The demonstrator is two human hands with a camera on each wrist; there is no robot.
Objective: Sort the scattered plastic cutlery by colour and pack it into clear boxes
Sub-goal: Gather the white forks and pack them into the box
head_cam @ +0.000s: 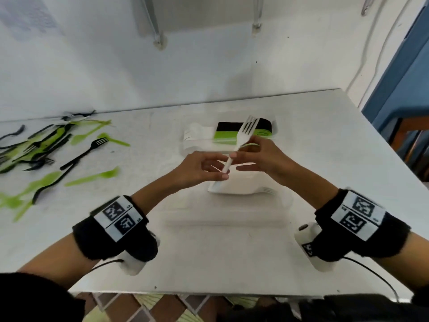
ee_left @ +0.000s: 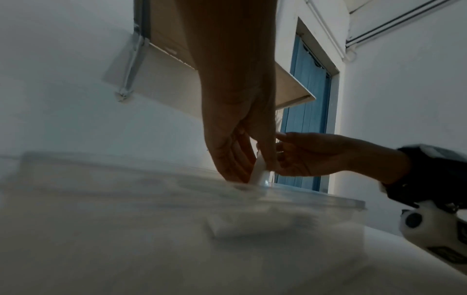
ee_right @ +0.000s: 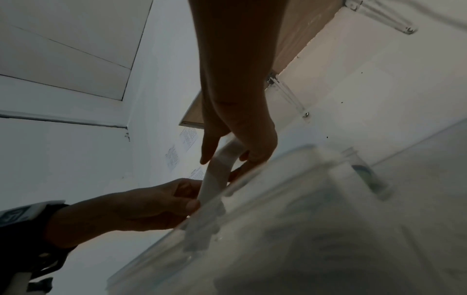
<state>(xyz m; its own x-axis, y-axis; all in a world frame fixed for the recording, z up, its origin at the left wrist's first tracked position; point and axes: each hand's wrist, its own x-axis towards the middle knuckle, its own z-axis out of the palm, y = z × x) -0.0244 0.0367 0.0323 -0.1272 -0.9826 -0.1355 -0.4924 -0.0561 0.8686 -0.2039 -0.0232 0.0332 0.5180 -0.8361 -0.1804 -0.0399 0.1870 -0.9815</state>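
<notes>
A white fork (head_cam: 243, 135) is held tines-up over the table's middle. My left hand (head_cam: 224, 174) pinches the low end of its handle, and my right hand (head_cam: 235, 155) pinches the handle a little higher. Under them stands a clear box (head_cam: 220, 219) with a stack of white forks (head_cam: 241, 188) inside. A further clear box (head_cam: 188, 145) behind holds white, green (head_cam: 224, 135) and black (head_cam: 229, 126) cutlery. In the left wrist view my left hand's fingers (ee_left: 227, 159) close on the fork handle (ee_left: 257, 173). The right wrist view shows the fork (ee_right: 217, 175) between both hands.
Scattered green and black cutlery (head_cam: 46, 149) covers the table's left side, with a black fork (head_cam: 86, 152) and green spoon (head_cam: 92, 177) nearest the middle. The table's right edge (head_cam: 394, 149) runs beside a blue door. A wall shelf hangs above.
</notes>
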